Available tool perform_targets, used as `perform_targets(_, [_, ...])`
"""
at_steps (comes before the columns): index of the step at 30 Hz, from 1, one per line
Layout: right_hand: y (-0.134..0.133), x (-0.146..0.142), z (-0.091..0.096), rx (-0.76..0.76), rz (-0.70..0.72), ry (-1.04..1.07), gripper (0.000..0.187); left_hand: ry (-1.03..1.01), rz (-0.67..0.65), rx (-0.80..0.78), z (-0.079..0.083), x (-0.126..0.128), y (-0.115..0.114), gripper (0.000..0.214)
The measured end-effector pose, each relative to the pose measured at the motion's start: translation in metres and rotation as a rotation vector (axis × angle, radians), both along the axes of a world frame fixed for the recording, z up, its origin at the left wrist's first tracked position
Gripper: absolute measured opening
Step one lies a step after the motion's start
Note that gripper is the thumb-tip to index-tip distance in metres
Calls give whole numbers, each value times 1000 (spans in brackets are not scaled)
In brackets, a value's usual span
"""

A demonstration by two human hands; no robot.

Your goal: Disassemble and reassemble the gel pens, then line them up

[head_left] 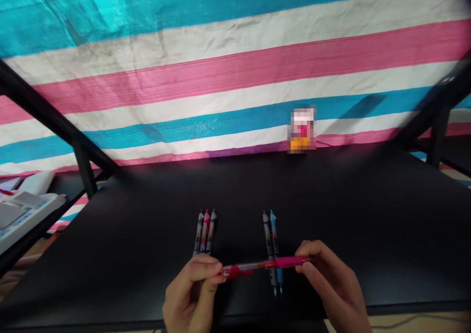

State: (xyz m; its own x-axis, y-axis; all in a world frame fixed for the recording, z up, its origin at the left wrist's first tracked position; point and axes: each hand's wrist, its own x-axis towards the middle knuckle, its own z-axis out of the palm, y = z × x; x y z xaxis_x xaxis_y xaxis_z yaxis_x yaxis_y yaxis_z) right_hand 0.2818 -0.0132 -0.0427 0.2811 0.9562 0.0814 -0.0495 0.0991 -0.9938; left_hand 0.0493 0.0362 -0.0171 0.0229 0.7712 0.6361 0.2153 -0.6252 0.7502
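A red pen [265, 264] with a pink grip and a clear barrel is held level above the near part of the table. My left hand [193, 289] pinches its clip end, and my right hand [331, 279] pinches the pink grip end. Behind my left hand lie three click pens [203, 232] side by side, two dark-topped and one red-topped between them; my fingers hide their lower ends. A dark grey pen [268, 235] and a blue pen [274, 235] lie beside each other under the held pen, which crosses in front of them.
The black table [154, 200] has black metal frame bars [79, 156] at both sides. A striped plastic sheet [221, 92] hangs at the back, with a pixelated patch [301, 132] near its foot. At far left stands a white device [29, 215] with blue keys.
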Motion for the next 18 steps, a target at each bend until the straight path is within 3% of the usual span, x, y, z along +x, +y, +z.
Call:
perform_targets(5, [0,2,-2,-10,20,-10,43,8,-2,-28,-1,-1,-1,12])
perform_targets(9, [0,2,-3,-26,8,24,30,3,7,-32,0,-2,-1,10])
perform_targets(14, [2,0,-1,-37,9,12,42,-9,31,-65,0,-1,-1,8])
perform_targets(18, [1,1,-2,-50,-16,21,28,-31,38,-84,-1,-2,-2,8])
